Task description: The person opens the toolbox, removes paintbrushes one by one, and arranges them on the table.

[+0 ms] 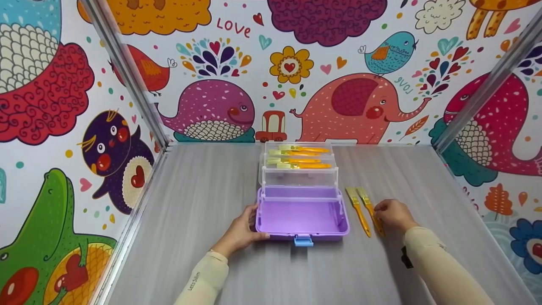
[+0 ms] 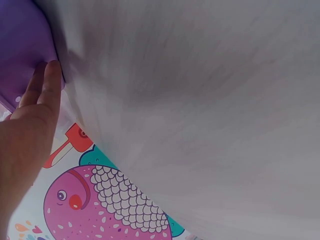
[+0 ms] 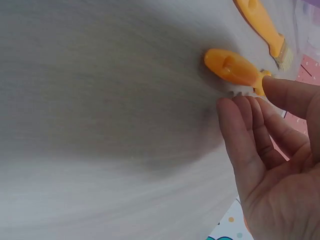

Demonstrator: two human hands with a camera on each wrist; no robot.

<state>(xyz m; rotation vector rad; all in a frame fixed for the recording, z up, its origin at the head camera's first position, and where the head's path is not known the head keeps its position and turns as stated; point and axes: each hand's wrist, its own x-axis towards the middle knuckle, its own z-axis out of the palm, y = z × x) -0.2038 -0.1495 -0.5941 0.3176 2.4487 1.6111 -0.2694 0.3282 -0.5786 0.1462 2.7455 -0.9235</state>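
Observation:
A purple toolbox (image 1: 302, 218) with clear fold-out trays stands open on the table. My left hand (image 1: 240, 231) holds its left front corner, thumb at the front rim; in the left wrist view the fingers (image 2: 50, 82) lie along the purple side. To the right of the box are two flat paintbrushes with orange handles. My right hand (image 1: 394, 214) pinches the nearer paintbrush (image 1: 374, 214) by its handle, which also shows as an orange handle (image 3: 230, 67) in the right wrist view. The other paintbrush (image 1: 359, 214) lies just left of it, bristles pointing away.
Several similar brushes (image 1: 302, 160) lie in the raised clear trays (image 1: 300, 176) at the back of the box. A light blue latch (image 1: 303, 241) hangs from its front. Cartoon-printed walls (image 1: 283, 123) with metal corner posts enclose the grey table (image 1: 211, 182).

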